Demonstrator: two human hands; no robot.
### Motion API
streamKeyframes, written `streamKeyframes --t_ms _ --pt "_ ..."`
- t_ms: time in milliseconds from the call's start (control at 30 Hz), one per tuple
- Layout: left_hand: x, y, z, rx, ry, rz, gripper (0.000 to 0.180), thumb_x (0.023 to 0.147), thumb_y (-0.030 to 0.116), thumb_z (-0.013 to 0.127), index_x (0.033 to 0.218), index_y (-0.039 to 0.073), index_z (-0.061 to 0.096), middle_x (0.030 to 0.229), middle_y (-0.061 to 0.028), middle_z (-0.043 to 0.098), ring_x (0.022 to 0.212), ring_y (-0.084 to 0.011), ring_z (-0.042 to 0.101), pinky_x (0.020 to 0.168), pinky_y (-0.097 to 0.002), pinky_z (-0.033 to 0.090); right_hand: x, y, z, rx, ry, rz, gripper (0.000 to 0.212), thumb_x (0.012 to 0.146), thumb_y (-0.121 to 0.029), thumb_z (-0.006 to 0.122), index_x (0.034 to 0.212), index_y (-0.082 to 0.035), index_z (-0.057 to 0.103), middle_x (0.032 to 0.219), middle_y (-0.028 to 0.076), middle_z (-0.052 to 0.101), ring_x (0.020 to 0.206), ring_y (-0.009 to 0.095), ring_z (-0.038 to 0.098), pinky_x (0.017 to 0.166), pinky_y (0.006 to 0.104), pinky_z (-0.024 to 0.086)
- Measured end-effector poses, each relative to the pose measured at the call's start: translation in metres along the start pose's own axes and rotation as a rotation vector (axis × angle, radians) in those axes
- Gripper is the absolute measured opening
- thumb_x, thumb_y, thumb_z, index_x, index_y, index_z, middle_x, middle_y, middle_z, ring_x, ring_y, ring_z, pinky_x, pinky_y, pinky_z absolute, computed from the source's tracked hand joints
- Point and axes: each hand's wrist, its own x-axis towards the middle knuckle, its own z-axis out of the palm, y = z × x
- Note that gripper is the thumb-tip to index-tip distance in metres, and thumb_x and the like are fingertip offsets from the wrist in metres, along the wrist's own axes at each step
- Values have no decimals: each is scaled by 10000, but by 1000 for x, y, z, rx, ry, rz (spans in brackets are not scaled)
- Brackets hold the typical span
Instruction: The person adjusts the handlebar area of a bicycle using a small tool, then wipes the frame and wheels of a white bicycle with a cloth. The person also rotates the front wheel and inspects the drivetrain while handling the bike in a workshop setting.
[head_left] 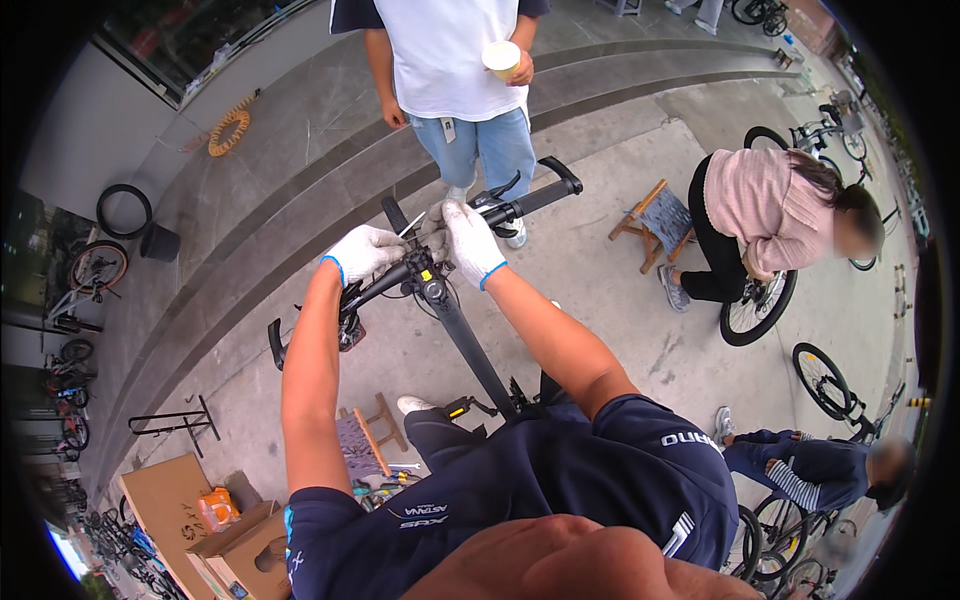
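Note:
A dark bicycle stands under me, its black frame tube (472,345) running from my body up to the stem (420,268). The handlebar (540,200) reaches out to both sides, with grips and brake levers. Both my hands wear white gloves with blue cuffs. Just ahead of the stem, my left hand (366,252) pinches its fingers together near a thin white strip (412,222). My right hand (470,242) is closed beside it, fingers bent down among the cables at the bar. What its fingertips hold is hidden. Beyond them shows the front tyre (394,212).
Facing me, a person holds a paper cup (502,60). To the right, another person bends over a bicycle wheel (760,305) beside a folding stool (655,225). A second stool (362,440) and tools lie lower left, near cardboard boxes (235,550). Curved steps (300,190) rise beyond.

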Motion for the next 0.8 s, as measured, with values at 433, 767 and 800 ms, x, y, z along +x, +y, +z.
streamKeyframes --t_ms 433,767,800 --pt "20 -27 2 -46 -50 111 294 1024 169 751 1281 40 813 845 3 732 681 -85 601 630 -298 500 -18 10 27 -247 -70 -84 290 1182 -294 481 1066 -72 627 831 8 631 622 74 568 541 235 477" --pt "17 -37 9 -507 -65 74 237 950 1 675 1130 -6 830 1022 -13 765 941 -112 670 895 -268 538 -42 42 89 -1277 -194 -569 273 1053 -289 672 1079 -18 685 985 250 714 909 448 740 786 523 605" --pt "14 -31 7 -513 -30 25 227 956 -7 662 1104 17 832 1025 -25 765 941 -115 669 915 -271 537 -40 38 78 -1182 -150 -695 258 1067 -277 656 1089 -21 681 1008 247 724 948 450 743 800 533 602"
